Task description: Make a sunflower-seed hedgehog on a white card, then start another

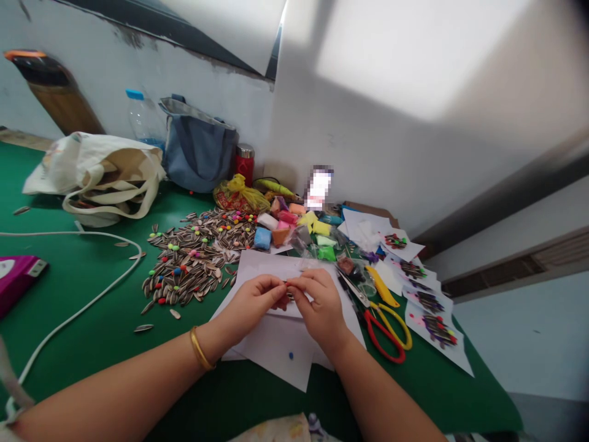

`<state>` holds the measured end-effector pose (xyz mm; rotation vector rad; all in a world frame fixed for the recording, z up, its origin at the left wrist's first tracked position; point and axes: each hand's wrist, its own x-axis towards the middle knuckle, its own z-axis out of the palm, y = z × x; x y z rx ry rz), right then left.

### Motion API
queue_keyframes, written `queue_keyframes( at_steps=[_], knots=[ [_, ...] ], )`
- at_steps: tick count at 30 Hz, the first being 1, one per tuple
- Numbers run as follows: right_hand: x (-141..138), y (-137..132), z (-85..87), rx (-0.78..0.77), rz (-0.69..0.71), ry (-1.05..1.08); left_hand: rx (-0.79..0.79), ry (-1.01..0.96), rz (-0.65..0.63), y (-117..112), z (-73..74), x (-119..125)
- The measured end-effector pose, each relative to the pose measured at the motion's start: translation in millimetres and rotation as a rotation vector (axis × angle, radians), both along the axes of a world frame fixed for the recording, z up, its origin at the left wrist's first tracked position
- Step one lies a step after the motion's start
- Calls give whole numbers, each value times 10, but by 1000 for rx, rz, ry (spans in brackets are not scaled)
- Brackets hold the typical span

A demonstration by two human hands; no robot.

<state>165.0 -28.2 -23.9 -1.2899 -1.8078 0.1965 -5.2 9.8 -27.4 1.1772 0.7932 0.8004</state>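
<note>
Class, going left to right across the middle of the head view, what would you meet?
Purple device, pile of striped seeds, left hand, right hand, scissors with red and yellow handles, nearest decorated paper sheet.

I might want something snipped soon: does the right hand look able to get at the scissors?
Probably yes: the scissors lie to the right of the right hand, their handles uncovered on the green table. That hand seems busy with a small item, though.
</note>
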Motion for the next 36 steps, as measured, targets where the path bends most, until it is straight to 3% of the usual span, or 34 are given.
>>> queue_keyframes(
  at_steps=[5,26,32,36],
  knots=[
    [9,5,-19,104,10,-120,-44,-23,10,3,-9,-6],
    [6,9,-7,-30,53,102,-37,-90,-8,14,-52,-8],
    [-16,10,6,-14,71,160,-55,-61,-24,1,-43,-3],
    [-12,7,12,28,55,87,-71,-42,-21,-1,-45,4]
  ],
)
